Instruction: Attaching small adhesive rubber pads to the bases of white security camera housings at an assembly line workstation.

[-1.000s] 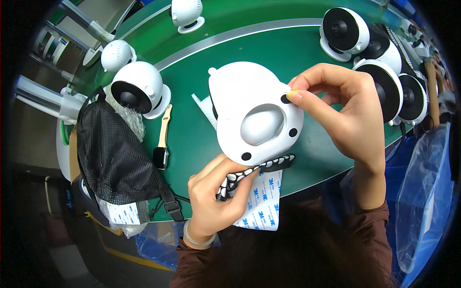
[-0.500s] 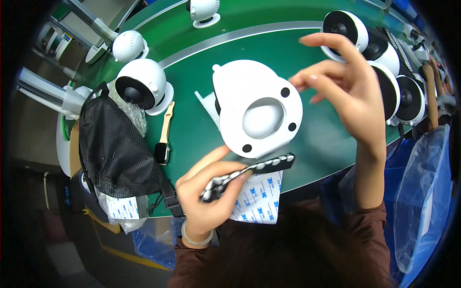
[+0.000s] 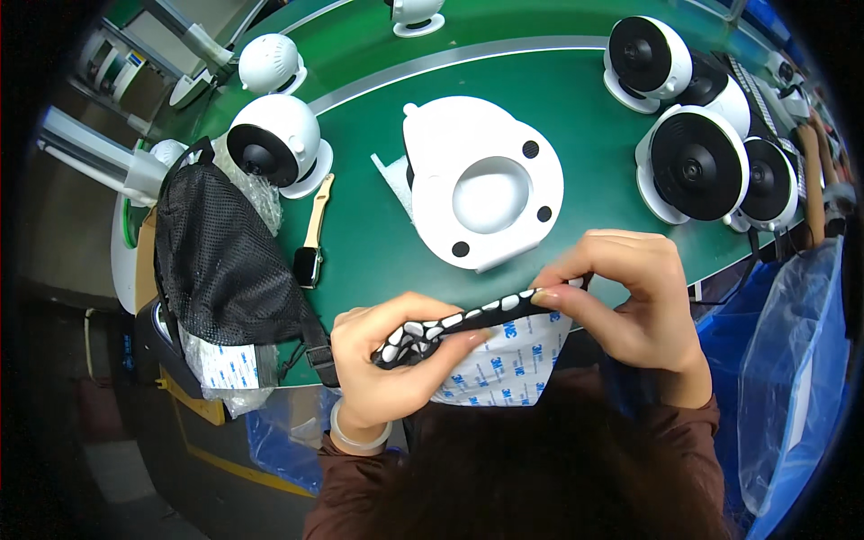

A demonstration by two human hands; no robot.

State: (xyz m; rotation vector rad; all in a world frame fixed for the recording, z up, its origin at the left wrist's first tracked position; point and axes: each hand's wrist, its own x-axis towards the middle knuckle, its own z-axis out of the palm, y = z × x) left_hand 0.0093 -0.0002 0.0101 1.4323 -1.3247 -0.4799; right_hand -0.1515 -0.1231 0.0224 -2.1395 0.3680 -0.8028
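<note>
My left hand (image 3: 382, 364) is closed on the folded left part of an adhesive pad sheet (image 3: 508, 373). This sheet has a black side with white oval spots along the bent upper edge and a printed white backing below. At its right end, the thumb and fingers of my right hand (image 3: 634, 297) pinch the black edge. Just beyond both hands lies a white round camera-like device (image 3: 463, 130), its ring-shaped base facing up. Three black round pads sit on that base, around a recess showing a white ball. Neither hand touches the device.
Several similar white devices with black fronts (image 3: 697, 162) stand at the right. Another device (image 3: 279, 139) stands at the left, behind a black mesh bag (image 3: 220, 261) and a wristwatch (image 3: 308, 263). Blue plastic-lined bins (image 3: 792, 360) are below the table's right edge.
My right hand has come down from beside the white device and taken hold of the sheet's right end. The left hand keeps its grip; the sheet is now stretched between both hands.
</note>
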